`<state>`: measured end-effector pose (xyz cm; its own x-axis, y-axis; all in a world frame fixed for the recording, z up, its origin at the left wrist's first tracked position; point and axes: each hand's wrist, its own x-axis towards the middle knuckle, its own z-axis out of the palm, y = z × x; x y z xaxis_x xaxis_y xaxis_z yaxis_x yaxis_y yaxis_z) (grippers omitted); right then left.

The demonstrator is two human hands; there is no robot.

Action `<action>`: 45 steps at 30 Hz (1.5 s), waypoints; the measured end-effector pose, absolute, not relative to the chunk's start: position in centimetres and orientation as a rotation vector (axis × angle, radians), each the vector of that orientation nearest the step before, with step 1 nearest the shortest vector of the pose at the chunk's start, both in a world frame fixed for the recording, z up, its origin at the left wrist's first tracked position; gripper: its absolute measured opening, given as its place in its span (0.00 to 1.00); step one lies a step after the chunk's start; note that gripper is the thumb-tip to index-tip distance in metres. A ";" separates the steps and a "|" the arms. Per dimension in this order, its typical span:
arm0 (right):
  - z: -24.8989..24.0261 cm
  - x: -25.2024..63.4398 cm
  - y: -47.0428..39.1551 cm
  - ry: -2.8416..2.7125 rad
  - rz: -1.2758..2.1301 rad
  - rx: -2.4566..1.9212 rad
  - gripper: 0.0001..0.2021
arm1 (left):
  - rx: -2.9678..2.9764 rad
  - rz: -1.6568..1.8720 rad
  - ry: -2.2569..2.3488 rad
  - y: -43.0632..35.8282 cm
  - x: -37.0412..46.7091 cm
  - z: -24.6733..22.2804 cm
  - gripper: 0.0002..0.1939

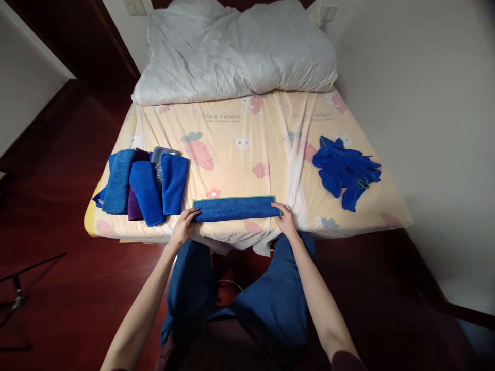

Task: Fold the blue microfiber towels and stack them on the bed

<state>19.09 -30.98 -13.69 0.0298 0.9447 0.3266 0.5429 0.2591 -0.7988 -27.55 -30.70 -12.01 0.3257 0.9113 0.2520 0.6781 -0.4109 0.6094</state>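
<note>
A blue cloth with green edging (235,208), folded into a long narrow strip, lies across the front part of the bed. At its left end my left hand (184,224) grips the cloth between thumb and fingers. My right hand (285,219) pinches the opposite end. To the left sit several folded cloths, among them a bright blue one (147,191), a teal one (119,183), a purple one (134,206) and a grey one (164,153). A crumpled heap of blue cloths (346,167) rests on the right side.
The bed (240,170) has a yellow patterned sheet with a sheer white layer over part of it. A bunched pale quilt (240,51) lies at the far end. A wall (417,103) stands at the right, and a black metal stand (17,291) is at the lower left.
</note>
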 end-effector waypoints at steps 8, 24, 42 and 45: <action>-14.8 19.2 -29.5 -1.349 0.601 -1.598 0.14 | 1.911 0.861 1.575 -28.9 -27.6 -10.4 0.19; -12.8 19.0 -25.6 -1.497 0.618 -1.887 0.22 | 1.798 0.638 1.909 -24.4 -24.9 -9.2 0.16; -8.7 12.5 -27.3 -2.262 0.258 -1.610 0.25 | 2.525 0.466 1.436 -26.8 -21.5 -10.2 0.27; -9.3 11.4 -28.1 -2.413 0.361 -1.477 0.26 | 2.506 0.453 1.463 -27.6 -21.3 -11.2 0.28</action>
